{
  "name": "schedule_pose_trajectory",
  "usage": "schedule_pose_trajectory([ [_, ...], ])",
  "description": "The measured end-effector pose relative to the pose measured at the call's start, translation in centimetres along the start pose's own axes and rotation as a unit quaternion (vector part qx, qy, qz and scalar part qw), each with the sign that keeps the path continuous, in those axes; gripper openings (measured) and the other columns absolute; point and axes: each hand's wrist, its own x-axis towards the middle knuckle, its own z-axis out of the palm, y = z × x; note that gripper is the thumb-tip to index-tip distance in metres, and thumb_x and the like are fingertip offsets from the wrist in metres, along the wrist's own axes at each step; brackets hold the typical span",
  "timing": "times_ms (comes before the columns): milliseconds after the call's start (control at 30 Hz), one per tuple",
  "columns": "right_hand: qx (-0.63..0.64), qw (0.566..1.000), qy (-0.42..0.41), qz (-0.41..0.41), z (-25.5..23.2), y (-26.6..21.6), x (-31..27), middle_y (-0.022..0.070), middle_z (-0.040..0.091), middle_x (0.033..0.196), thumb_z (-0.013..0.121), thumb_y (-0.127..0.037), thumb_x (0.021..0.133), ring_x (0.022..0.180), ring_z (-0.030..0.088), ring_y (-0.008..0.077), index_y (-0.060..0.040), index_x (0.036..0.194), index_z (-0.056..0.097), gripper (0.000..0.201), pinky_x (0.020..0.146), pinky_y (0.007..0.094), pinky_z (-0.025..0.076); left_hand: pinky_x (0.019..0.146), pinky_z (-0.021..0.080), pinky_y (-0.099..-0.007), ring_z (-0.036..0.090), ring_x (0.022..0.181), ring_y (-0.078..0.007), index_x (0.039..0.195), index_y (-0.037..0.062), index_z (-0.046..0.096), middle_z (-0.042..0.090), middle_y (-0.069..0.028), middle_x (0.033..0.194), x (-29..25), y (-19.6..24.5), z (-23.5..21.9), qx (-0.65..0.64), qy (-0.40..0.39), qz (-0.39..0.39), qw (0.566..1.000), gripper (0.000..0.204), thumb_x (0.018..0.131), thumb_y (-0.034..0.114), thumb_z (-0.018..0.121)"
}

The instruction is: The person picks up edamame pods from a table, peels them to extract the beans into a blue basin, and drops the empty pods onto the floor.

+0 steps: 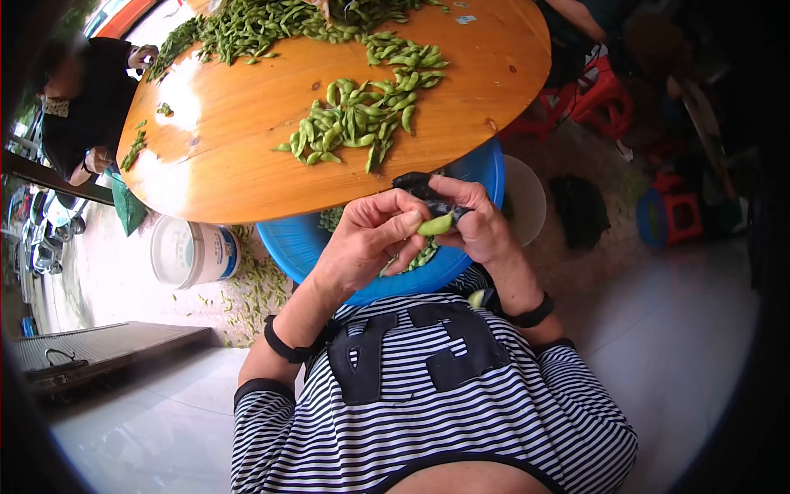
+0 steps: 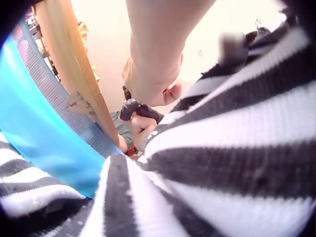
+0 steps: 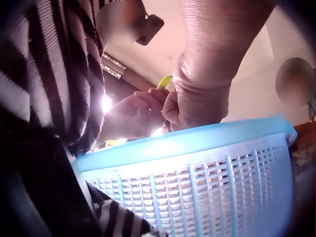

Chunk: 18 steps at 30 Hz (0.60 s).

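Note:
In the head view, a green edamame pod (image 1: pixel 436 225) is held between both hands, over a blue basket (image 1: pixel 276 239). My left hand (image 1: pixel 358 239) pinches the pod's near end between thumb and fingers. My right hand (image 1: pixel 485 230), with dark covers (image 1: pixel 415 183) on some digits, grips the far end. Loose shelled beans (image 1: pixel 424 253) lie in the basket below, partly hidden by the hands. The right wrist view shows the pod (image 3: pixel 164 82) above the basket's lattice wall (image 3: pixel 173 187). From the left wrist, the left hand (image 2: pixel 155 84) hides the pod.
A wooden table (image 1: pixel 247 123) carries a near cluster of pods (image 1: pixel 354 119) and a bigger pile (image 1: pixel 271 29) behind. A white bucket (image 1: pixel 193 251) stands at left beside scattered hulls (image 1: pixel 255 284). Another person (image 1: pixel 78 123) is at the table's left; red stools (image 1: pixel 605 103) stand at right.

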Motion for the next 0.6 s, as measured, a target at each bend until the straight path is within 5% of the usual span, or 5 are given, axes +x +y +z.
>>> schedule_pose_trajectory([
  [200, -0.134, 0.99, 0.011, -0.051, 0.0, -0.5, 0.5, -0.0058, 0.046, 0.07, 0.041, 0.005, 0.073, 0.057, 0.04, 0.0009, 0.0016, 0.115, 0.058, 0.046, 0.048, 0.0175, 0.032, 0.042, 0.037, -0.019, 0.055, 0.055, -0.0109, 0.099, 0.0025, 0.061, 0.063, -0.0073, 0.076, 0.7, 0.0, -2.1, -0.015, 0.144, 0.078, 0.986, 0.014, 0.096, 0.015, 0.055],
  [433, -0.065, 0.997, 0.026, -0.041, 0.8, 0.5, 1.0, -0.0032, 0.045, 0.067, 0.041, 0.006, 0.081, 0.053, 0.037, 0.0026, 0.0044, 0.109, 0.058, 0.033, 0.045, 0.0196, 0.031, 0.047, 0.044, -0.0222, 0.059, 0.058, -0.0112, 0.097, 0.0021, 0.06, 0.065, -0.008, 0.078, 0.5, -0.2, -1.9, 0.055, 0.189, 0.121, 0.973, 0.013, 0.094, 0.014, 0.06],
  [600, 0.029, 0.998, -0.053, 0.022, 0.9, -0.4, 0.4, -0.0006, 0.042, 0.065, 0.038, 0.003, 0.088, 0.052, 0.032, 0.0038, 0.0093, 0.105, 0.055, 0.025, 0.043, 0.0194, 0.026, 0.049, 0.043, -0.02, 0.055, 0.057, -0.0078, 0.094, 0.0014, 0.056, 0.06, -0.0027, 0.074, 0.9, -1.0, -1.2, 0.168, 0.205, 0.208, 0.942, 0.009, 0.095, 0.01, 0.058],
])
